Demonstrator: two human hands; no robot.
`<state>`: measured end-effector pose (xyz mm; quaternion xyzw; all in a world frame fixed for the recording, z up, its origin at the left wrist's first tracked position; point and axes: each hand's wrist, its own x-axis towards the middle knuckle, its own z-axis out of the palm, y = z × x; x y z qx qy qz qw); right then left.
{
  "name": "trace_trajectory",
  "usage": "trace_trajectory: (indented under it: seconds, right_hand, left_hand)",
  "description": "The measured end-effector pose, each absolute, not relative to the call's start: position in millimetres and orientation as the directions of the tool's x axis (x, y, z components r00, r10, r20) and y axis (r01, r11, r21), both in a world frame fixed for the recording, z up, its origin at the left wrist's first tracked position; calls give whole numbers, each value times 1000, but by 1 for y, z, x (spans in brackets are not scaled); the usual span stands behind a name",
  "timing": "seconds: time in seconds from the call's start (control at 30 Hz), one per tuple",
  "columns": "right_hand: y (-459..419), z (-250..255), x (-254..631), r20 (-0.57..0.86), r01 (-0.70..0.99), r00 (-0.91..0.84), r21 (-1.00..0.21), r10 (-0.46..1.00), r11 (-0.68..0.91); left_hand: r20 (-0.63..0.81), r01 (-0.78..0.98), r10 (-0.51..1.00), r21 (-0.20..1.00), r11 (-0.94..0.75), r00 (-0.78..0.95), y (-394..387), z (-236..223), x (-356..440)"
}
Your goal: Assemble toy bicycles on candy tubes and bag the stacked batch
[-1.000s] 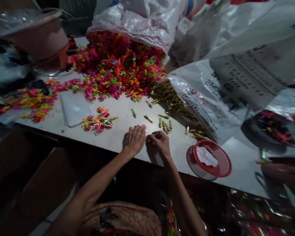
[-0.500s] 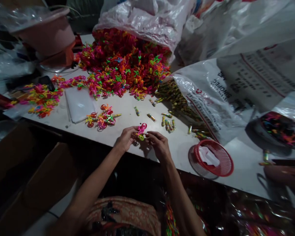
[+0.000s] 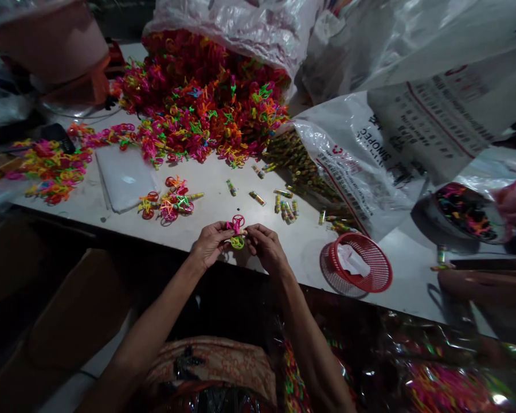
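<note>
Near the table's front edge, my left hand pinches a small pink plastic piece with a spoked wheel. A yellow-green wheel hangs just below it, between my hands. My right hand is closed, thumb against fingers, on the right end of the same small toy; a pale stub shows at its fingertips, too small to name. Beyond my left hand lies a cluster of finished-looking wheeled toys in mixed colours. Several short patterned tubes lie scattered beyond my right hand.
A large heap of colourful plastic pieces spills from a white sack. More tubes spill from a printed bag. A red mesh basket stands right, a stack of clear plastic sheets left, a bowl far right.
The view has shifted, so the table's things appear farther left and higher. My hands still hold the small toy together, its yellow-green wheel now showing more fully. Something hand-like has appeared beside the far-right bowl.
</note>
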<state>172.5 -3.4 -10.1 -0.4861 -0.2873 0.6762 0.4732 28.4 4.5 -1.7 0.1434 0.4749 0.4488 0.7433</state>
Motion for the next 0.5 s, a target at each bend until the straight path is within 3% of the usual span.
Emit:
trace_trajectory:
  seconds: [0.5]
  right_hand:
    - [-3,-8,175,-391,-319,-193,-842,900,-435]
  left_hand:
    - [-535,-526,825,655,542,183,0,-9,26]
